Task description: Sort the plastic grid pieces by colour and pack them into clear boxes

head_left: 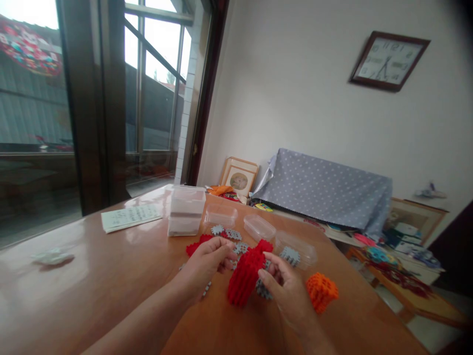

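Note:
My right hand (286, 286) grips the upper right edge of a red build of interlocking toothed plastic pieces (244, 282) between thumb and fingers. The build is tilted and looks like a ribbed block. Just left of it, my left hand (216, 256) has its fingers curled together; whatever they may hold is too small or hidden to name. More red pieces (197, 245) lie behind the left hand. Grey toothed pieces (232, 234) are scattered behind and between the hands, some partly covered. An orange build (321, 292) of similar pieces stands right of my right hand.
Clear shallow plastic trays (259, 228) line the table's far side, one with a grey piece (290, 256) by it. A stacked translucent box (185, 211) and a handwritten paper pad (131, 217) are at back left. A crumpled wrapper (52, 256) lies far left on the wooden table (121, 276).

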Available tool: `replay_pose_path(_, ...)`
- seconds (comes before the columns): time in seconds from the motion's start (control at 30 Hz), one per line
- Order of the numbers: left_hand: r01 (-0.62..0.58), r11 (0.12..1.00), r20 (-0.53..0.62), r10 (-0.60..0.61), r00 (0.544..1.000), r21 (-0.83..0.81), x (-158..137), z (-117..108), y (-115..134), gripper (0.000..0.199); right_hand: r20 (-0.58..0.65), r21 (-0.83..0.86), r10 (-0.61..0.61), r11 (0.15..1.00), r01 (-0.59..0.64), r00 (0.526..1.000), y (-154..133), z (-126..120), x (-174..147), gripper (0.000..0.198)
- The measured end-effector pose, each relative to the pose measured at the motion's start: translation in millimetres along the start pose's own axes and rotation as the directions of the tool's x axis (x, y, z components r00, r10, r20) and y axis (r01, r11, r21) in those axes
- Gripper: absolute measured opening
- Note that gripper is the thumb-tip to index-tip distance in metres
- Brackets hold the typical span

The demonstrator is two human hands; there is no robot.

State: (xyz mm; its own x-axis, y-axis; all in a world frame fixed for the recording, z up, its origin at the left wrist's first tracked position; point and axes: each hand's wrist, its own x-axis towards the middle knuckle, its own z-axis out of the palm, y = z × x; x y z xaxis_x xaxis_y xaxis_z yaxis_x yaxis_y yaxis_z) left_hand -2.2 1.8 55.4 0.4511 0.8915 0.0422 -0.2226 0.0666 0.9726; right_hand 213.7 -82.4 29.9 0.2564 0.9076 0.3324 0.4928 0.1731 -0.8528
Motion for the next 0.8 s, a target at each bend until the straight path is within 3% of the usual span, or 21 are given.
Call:
replay_pose_path(0.6,0.040,0.999,0.053,-0.040,0.998,0.006,-1.5,3.3,-2.3,0.022,0.049,0.070,0.053,0.996,-0.057,0.997,1.4,-2.7,1.3,0.059)
replay_pose_path(0.8,0.017,1.000,0.058,-0.018,0.998,0.010,-3.1,5.6,-0.5,0.018,0.075,0.009,0.066,0.998,-0.067,0.995,-3.8,-7.8,-1.2,0.052)
